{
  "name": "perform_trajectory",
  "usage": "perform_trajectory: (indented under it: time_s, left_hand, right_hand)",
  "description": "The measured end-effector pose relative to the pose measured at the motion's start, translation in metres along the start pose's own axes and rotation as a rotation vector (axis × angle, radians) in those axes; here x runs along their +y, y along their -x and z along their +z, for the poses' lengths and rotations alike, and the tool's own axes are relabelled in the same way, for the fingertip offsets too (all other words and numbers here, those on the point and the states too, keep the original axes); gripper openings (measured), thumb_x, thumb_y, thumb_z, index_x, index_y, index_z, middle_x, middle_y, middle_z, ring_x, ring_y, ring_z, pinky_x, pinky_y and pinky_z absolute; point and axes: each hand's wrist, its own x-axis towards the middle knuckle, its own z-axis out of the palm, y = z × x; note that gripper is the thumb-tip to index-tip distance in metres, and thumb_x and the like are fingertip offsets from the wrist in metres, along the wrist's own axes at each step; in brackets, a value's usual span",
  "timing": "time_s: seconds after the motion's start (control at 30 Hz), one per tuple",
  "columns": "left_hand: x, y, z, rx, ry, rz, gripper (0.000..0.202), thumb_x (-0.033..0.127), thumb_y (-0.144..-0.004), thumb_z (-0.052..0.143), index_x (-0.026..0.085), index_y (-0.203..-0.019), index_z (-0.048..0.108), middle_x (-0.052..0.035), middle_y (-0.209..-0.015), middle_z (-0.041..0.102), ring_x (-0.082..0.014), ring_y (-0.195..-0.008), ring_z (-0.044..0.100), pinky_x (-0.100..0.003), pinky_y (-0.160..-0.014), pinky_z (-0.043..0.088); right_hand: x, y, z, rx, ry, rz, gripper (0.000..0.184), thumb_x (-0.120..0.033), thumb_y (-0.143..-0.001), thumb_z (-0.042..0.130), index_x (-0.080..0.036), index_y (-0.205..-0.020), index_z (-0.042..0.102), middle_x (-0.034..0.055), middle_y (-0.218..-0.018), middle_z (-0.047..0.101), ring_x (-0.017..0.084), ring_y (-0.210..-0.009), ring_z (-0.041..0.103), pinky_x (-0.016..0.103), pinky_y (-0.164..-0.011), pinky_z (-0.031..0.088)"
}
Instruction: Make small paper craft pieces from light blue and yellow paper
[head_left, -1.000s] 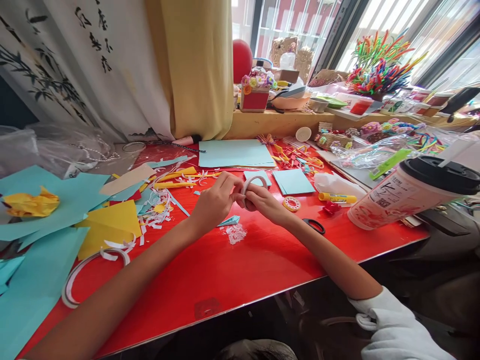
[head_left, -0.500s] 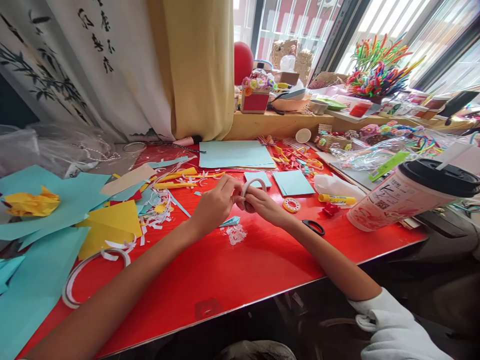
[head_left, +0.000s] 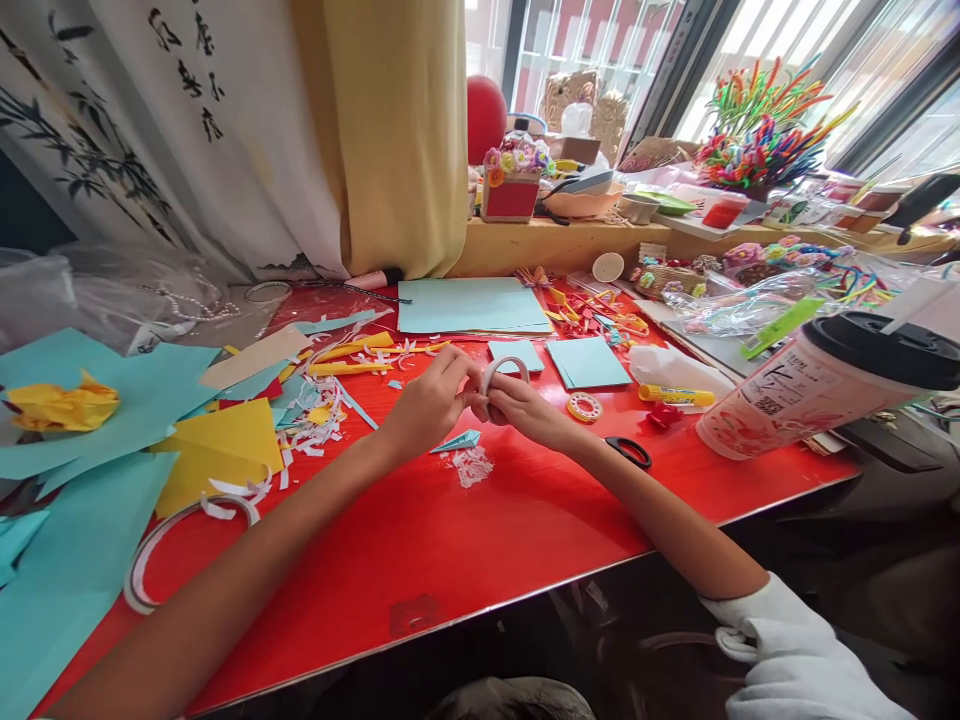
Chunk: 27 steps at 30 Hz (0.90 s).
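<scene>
A roll of white tape (head_left: 507,364) is held upright above the red table between both hands. My right hand (head_left: 529,412) grips the roll, with fingers around its lower part. From the other side, my left hand (head_left: 433,402) pinches at the roll's near left edge; its fingertips touch the tape, and whether a loose end is between them I cannot make out. Below the hands lie a small folded blue paper piece (head_left: 457,441) and a patch of white scraps (head_left: 472,466). Just behind the roll is a small stack of blue paper squares (head_left: 517,356).
Right of my hands are more blue squares (head_left: 588,362), a small yellow tape roll (head_left: 583,407), scissors (head_left: 628,452), a glue stick (head_left: 676,396) and a large cup (head_left: 817,385). Leftward lie a bigger tape roll (head_left: 142,560), yellow paper (head_left: 222,452) and shredded strips (head_left: 319,412).
Both hands stay around the tape roll, with only a slight shift left. More of the folded blue paper shows beneath them. The view has tilted slightly.
</scene>
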Motion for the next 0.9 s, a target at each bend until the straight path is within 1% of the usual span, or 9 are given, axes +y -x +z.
perform_trajectory:
  time_s: [0.1, 0.23, 0.33, 0.43, 0.57, 0.67, 0.77, 0.83, 0.9]
  left_hand:
    - [-0.003, -0.002, -0.003, -0.038, 0.021, 0.016, 0.005, 0.015, -0.082, 0.049, 0.018, -0.079, 0.048, -0.0032, -0.091, 0.05, -0.013, -0.08, 0.052, -0.024, -0.067, 0.043]
    - [-0.002, -0.002, -0.004, -0.005, 0.049, -0.01, 0.011, 0.021, -0.082, 0.053, 0.019, -0.092, 0.049, -0.0016, -0.091, 0.053, -0.0105, -0.071, 0.05, -0.024, -0.067, 0.042]
    - [-0.001, -0.002, -0.003, -0.009, 0.026, 0.007, 0.002, 0.019, -0.084, 0.05, 0.018, -0.085, 0.05, -0.0011, -0.087, 0.053, -0.0112, -0.074, 0.05, -0.024, -0.07, 0.041]
    - [0.002, -0.002, -0.005, -0.013, 0.018, -0.002, 0.006, 0.019, -0.085, 0.047, 0.017, -0.081, 0.05, -0.0011, -0.084, 0.053, -0.0119, -0.076, 0.051, -0.024, -0.069, 0.04]
    - [0.007, -0.005, -0.01, 0.036, 0.058, -0.081, 0.008, 0.02, -0.085, 0.047, 0.017, -0.081, 0.053, -0.0005, -0.083, 0.054, -0.0109, -0.073, 0.051, -0.023, -0.068, 0.039]
    - [0.009, -0.007, -0.015, 0.083, 0.083, -0.145, 0.008, 0.02, -0.084, 0.049, 0.018, -0.079, 0.055, 0.0, -0.081, 0.056, -0.0108, -0.071, 0.051, -0.023, -0.068, 0.04]
    - [0.011, -0.008, -0.016, 0.103, 0.085, -0.177, 0.008, 0.02, -0.083, 0.051, 0.017, -0.078, 0.056, 0.0001, -0.081, 0.057, -0.0109, -0.07, 0.05, -0.024, -0.068, 0.04]
    - [0.013, -0.008, -0.015, 0.108, 0.063, -0.163, 0.007, 0.018, -0.083, 0.05, 0.017, -0.078, 0.055, -0.0002, -0.081, 0.057, -0.0113, -0.071, 0.05, -0.024, -0.068, 0.04]
    - [0.014, -0.008, -0.013, 0.126, 0.048, -0.128, 0.007, 0.015, -0.084, 0.048, 0.017, -0.08, 0.054, -0.0011, -0.083, 0.056, -0.0119, -0.075, 0.051, -0.024, -0.069, 0.041]
  right_hand:
    - [0.001, -0.001, 0.0, -0.002, 0.004, 0.001, 0.018, -0.021, -0.087, 0.033, -0.016, -0.073, 0.043, -0.0039, -0.063, 0.039, 0.007, -0.053, 0.031, 0.023, -0.05, 0.027]
    - [0.001, -0.002, 0.001, 0.028, -0.034, -0.003, 0.02, -0.023, -0.088, 0.033, -0.016, -0.074, 0.044, -0.004, -0.062, 0.04, 0.007, -0.051, 0.03, 0.023, -0.049, 0.026]
    - [-0.003, -0.002, 0.002, 0.039, -0.015, 0.014, 0.023, -0.022, -0.087, 0.034, -0.015, -0.069, 0.045, -0.0036, -0.061, 0.04, 0.006, -0.05, 0.032, 0.023, -0.048, 0.026]
    - [-0.008, -0.001, 0.004, 0.057, -0.012, 0.032, 0.024, -0.023, -0.087, 0.034, -0.015, -0.069, 0.047, -0.0026, -0.061, 0.043, 0.006, -0.049, 0.033, 0.022, -0.047, 0.027]
    - [-0.011, -0.002, 0.005, 0.214, -0.083, -0.004, 0.017, -0.028, -0.088, 0.035, -0.018, -0.08, 0.045, -0.0033, -0.062, 0.049, 0.006, -0.046, 0.035, 0.022, -0.046, 0.028]
    - [-0.011, -0.003, 0.002, 0.326, -0.103, -0.022, 0.018, -0.036, -0.084, 0.046, -0.02, -0.091, 0.042, -0.0042, -0.065, 0.053, 0.005, -0.044, 0.035, 0.021, -0.044, 0.028]
    - [-0.012, -0.002, -0.003, 0.319, -0.027, 0.003, 0.034, -0.04, -0.073, 0.061, -0.019, -0.092, 0.042, -0.0022, -0.068, 0.056, 0.007, -0.052, 0.045, 0.02, -0.045, 0.03]
    - [-0.014, 0.0, -0.004, 0.322, 0.056, 0.01, 0.034, -0.041, -0.071, 0.064, -0.018, -0.087, 0.044, -0.0004, -0.069, 0.056, 0.01, -0.059, 0.05, 0.021, -0.049, 0.034]
    - [-0.015, 0.001, -0.005, 0.378, 0.162, -0.003, 0.03, -0.042, -0.072, 0.063, -0.018, -0.079, 0.046, 0.0004, -0.07, 0.056, 0.011, -0.062, 0.052, 0.023, -0.052, 0.036]
